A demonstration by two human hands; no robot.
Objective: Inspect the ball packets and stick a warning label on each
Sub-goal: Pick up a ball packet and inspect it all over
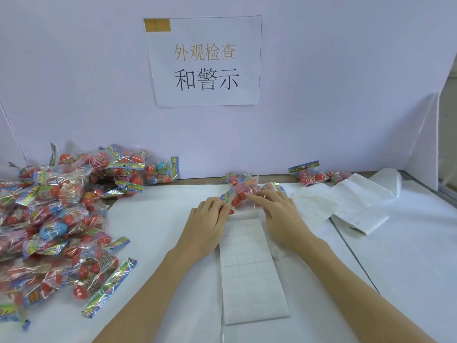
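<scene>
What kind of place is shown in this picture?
Probably a factory inspection and labelling station: a pile of ball packets, a label sheet on the table, and a printed sign on the partition.

I read one sign: white paper sheet (205, 61) taped to the rear partition (74, 82). Top line, tan print: 外观检查. Bottom line, black print: 和警示. Print on the packet headers (303, 166) is too small to read.
</scene>
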